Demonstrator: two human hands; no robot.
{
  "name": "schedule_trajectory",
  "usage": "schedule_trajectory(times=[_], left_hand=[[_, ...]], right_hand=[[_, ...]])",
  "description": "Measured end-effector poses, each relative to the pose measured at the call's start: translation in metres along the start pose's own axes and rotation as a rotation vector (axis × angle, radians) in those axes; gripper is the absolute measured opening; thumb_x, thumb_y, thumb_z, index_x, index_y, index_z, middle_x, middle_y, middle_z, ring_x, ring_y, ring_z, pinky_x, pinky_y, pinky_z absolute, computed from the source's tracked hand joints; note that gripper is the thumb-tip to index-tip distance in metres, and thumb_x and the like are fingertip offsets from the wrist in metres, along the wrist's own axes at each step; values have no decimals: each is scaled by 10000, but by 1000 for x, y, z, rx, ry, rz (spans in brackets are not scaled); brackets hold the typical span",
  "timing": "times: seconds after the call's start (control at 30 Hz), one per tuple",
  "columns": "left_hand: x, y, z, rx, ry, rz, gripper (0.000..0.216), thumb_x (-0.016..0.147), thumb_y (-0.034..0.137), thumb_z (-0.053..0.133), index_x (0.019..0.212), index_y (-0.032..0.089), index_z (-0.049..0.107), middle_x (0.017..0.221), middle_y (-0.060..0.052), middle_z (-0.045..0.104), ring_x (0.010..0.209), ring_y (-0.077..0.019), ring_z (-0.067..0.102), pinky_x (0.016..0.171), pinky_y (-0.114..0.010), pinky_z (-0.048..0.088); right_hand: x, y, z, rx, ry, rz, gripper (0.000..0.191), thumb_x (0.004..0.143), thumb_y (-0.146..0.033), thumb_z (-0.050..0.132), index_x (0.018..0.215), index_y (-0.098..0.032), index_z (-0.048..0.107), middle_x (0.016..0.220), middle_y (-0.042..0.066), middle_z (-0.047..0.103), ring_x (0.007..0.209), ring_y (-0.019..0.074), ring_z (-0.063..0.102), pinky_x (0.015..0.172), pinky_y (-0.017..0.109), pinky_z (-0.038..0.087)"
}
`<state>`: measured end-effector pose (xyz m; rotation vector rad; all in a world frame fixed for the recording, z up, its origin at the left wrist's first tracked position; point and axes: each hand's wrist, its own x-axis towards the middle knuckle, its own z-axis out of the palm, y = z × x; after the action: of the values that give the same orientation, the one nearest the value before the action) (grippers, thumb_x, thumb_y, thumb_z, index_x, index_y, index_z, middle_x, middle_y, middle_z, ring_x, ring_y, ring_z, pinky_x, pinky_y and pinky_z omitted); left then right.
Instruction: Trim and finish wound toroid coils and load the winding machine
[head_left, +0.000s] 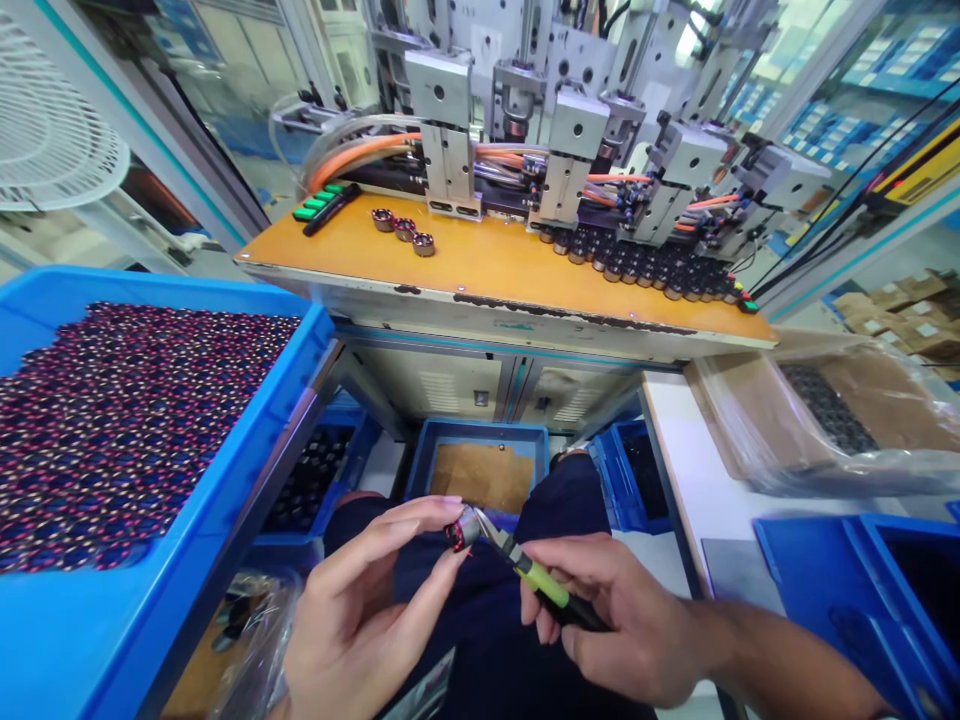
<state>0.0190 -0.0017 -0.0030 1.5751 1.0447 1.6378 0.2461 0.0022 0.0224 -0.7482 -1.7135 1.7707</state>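
Note:
Between the thumb and fingers of my left hand [375, 600] is a small round motor core [461, 530], metallic at the side with dark and red windings at one end. My right hand [615, 610] grips a pair of pliers [551, 585] with green and black handles. The metal jaws point left and meet the core's right edge; whether they close on anything is too small to tell. Both hands are above my lap. On the orange bench [495, 270] stand three similar cores [405, 230].
A blue bin [315, 325] full of similar cores stands at the left. Several dark parts [645, 262] line the bench's right, beneath a metal machine [450, 130]. Below is a blue tray [484, 430]. A plastic-lined cardboard box [900, 400] and blue bins [825, 560] are at the right.

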Motion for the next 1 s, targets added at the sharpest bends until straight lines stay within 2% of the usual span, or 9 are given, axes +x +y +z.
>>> schedule_trajectory(times=[0.13, 0.27, 0.53, 0.6, 0.67, 0.73, 0.87, 0.93, 1.0], left_hand=[[1, 1, 1, 1, 22, 9, 604, 712, -85, 703, 1195, 268, 617, 1083, -4, 774, 965, -173, 760, 882, -302, 655], [-1, 2, 1, 20, 38, 6, 621, 699, -86, 718, 1203, 265, 621, 1070, -7, 779, 958, -182, 763, 875, -308, 658], [-5, 0, 1, 17, 25, -20, 599, 724, -89, 694, 1206, 258, 627, 1081, 10, 771, 998, -150, 751, 937, -264, 623], [-4, -1, 3, 23, 51, -4, 612, 715, -93, 707, 1209, 259, 625, 1078, 10, 772, 988, -148, 753, 933, -258, 622], [-2, -1, 4, -10, 93, -6, 615, 714, -86, 725, 1206, 269, 626, 1074, 8, 775, 972, -150, 758, 908, -250, 628], [2, -2, 2, -142, 110, -84, 558, 740, -19, 765, 1184, 292, 635, 1044, 9, 783, 945, -155, 767, 857, -244, 641], [10, -6, -6, -533, 78, -367, 452, 728, 281, 868, 1136, 334, 680, 949, -5, 794, 839, -167, 781, 782, -262, 650], [12, -8, -10, -632, 97, -451, 456, 678, 351, 895, 1097, 330, 717, 927, -25, 797, 786, -175, 780, 740, -263, 649], [11, -8, -13, -685, 127, -503, 418, 638, 364, 914, 1022, 316, 757, 914, -39, 801, 759, -185, 780, 691, -251, 643]], right_hand=[[1, 0, 1, 7, 16, 15, 533, 701, -61, 552, 1220, -153, 630, 903, 50, 600, 728, 111, 560, 677, 257, 503], [1, -2, 2, -5, 23, 49, 491, 703, -75, 562, 1182, -147, 638, 886, 43, 595, 713, 108, 552, 665, 250, 493], [2, -4, 1, -96, 55, 155, 122, 760, -133, 624, 877, -135, 658, 721, -13, 519, 631, 74, 421, 605, 203, 411], [2, -2, 1, -98, 88, 169, 153, 788, -141, 611, 929, -133, 670, 745, -4, 535, 648, 78, 442, 623, 207, 425], [2, -2, -2, -105, 116, 141, 307, 804, -136, 585, 1101, -138, 664, 848, 29, 584, 704, 95, 513, 679, 235, 470], [4, -6, -9, -204, 141, 57, 433, 802, -124, 566, 1228, -152, 636, 945, 66, 615, 780, 127, 573, 743, 278, 503], [25, -31, -36, -610, 240, -127, 444, 818, -121, 558, 1250, -149, 657, 913, 78, 648, 801, 167, 593, 754, 302, 502], [48, -48, -57, -820, 350, -189, 492, 791, -119, 562, 1274, -138, 650, 950, 89, 669, 827, 187, 610, 778, 313, 501], [82, -63, -82, -1029, 474, -184, 537, 748, -123, 571, 1278, -137, 653, 1007, 91, 692, 872, 205, 631, 820, 319, 497]])
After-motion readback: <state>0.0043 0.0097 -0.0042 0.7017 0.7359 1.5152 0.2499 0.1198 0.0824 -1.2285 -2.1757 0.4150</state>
